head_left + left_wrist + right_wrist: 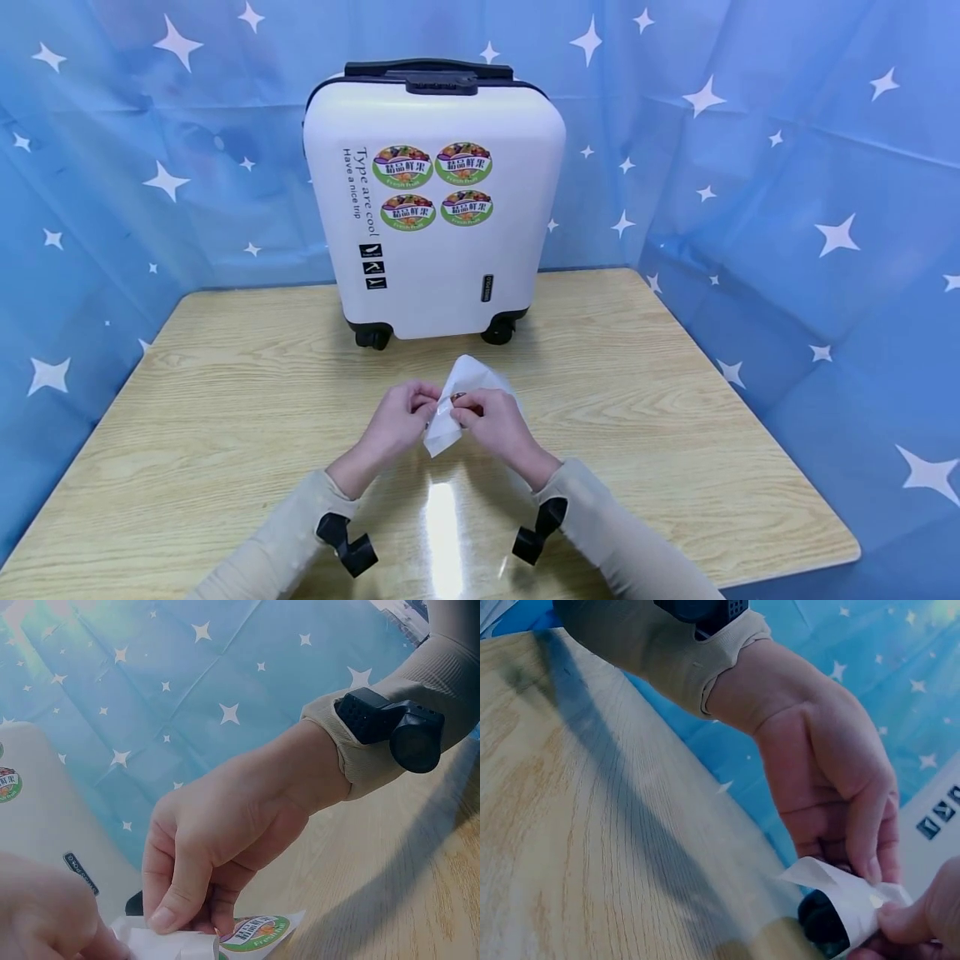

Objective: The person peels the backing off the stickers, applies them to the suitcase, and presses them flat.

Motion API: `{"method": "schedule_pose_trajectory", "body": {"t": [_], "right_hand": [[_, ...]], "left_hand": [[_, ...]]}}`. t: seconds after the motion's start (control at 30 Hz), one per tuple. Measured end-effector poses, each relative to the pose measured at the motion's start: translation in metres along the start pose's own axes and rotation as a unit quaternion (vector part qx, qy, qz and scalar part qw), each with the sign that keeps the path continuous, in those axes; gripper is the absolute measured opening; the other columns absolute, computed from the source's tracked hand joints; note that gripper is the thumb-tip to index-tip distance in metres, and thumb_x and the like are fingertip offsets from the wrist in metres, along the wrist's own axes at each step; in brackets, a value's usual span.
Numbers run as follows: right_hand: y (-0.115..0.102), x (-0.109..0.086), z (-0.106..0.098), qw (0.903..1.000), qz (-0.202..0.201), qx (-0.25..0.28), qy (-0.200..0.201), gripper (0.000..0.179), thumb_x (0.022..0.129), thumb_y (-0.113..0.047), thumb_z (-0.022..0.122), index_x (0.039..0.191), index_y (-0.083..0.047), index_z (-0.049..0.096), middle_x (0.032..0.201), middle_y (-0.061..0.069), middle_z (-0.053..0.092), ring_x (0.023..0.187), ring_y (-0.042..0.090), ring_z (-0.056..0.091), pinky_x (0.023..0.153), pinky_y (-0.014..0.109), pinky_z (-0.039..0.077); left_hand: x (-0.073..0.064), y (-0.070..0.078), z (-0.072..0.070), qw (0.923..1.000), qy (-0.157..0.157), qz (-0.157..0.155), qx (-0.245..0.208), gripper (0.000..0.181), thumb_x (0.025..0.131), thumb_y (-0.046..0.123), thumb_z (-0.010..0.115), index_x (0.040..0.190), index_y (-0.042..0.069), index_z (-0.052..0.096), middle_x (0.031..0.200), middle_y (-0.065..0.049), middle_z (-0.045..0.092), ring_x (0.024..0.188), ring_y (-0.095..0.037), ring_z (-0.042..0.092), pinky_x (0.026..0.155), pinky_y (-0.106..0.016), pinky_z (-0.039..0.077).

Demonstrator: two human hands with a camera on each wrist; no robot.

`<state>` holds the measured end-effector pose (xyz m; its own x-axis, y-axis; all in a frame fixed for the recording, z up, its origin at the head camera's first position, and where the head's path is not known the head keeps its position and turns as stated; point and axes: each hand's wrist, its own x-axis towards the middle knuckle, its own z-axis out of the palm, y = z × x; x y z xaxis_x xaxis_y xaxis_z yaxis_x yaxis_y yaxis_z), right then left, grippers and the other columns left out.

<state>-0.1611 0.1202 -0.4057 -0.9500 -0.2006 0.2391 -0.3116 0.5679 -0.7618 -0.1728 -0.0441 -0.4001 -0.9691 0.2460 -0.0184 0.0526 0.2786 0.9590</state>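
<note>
Both hands hold a white backing sheet (471, 375) above the table, in front of the suitcase. My left hand (405, 412) pinches its left edge between thumb and fingers. With thumb and fingertips, my right hand (497, 421) pinches the sheet's folded middle. In the left wrist view, an oval fruit sticker (259, 934) shows on the sheet beside the right fingers. Whether its edge is lifted cannot be told. The white suitcase (442, 283) stands upright behind the hands, with several matching oval stickers on its front in two rows.
Under everything lies a wood-grain table (225, 392). A blue curtain (750, 208) with white stars hangs behind and at the sides. The suitcase's black wheels (498, 328) rest on the table just beyond the sheet. Each wrist wears a black camera mount (348, 546).
</note>
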Motion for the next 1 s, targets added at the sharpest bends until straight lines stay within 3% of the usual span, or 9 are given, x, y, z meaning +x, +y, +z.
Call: {"method": "schedule_pose_trajectory", "body": {"t": [0.3,0.67,1.0], "right_hand": [[0.0023,0.0003,-0.0014,0.9973,0.037,0.063,-0.004,0.007,0.086,-0.005,0.065,0.087,-0.002,0.071,0.076,0.003,0.067,0.064,0.008,0.055,0.055,0.021,0.045],[0.0031,0.0001,-0.0002,0.9998,0.015,0.004,0.013,0.009,0.084,-0.016,0.069,0.083,-0.007,0.071,0.079,-0.001,0.069,0.068,0.006,0.060,0.059,0.021,0.048],[0.0017,-0.0001,0.0027,0.9993,-0.011,-0.017,0.032,0.006,0.084,-0.010,0.068,0.082,-0.005,0.072,0.079,0.001,0.069,0.068,0.008,0.060,0.059,0.021,0.047]], "left_hand": [[-0.0008,0.0023,-0.0026,0.9996,0.007,0.024,0.015,0.014,0.090,-0.005,0.051,0.101,-0.006,0.060,0.086,-0.011,0.065,0.078,-0.019,0.061,0.068,-0.031,0.050],[-0.0015,0.0048,-0.0024,0.9995,0.012,0.020,0.020,0.015,0.089,-0.004,0.053,0.100,-0.005,0.063,0.088,-0.011,0.065,0.083,-0.021,0.061,0.070,-0.032,0.050],[-0.0026,0.0039,-0.0020,0.9997,0.010,0.017,0.016,0.015,0.091,-0.005,0.051,0.101,-0.006,0.061,0.089,-0.012,0.065,0.082,-0.021,0.061,0.071,-0.033,0.050]]}}
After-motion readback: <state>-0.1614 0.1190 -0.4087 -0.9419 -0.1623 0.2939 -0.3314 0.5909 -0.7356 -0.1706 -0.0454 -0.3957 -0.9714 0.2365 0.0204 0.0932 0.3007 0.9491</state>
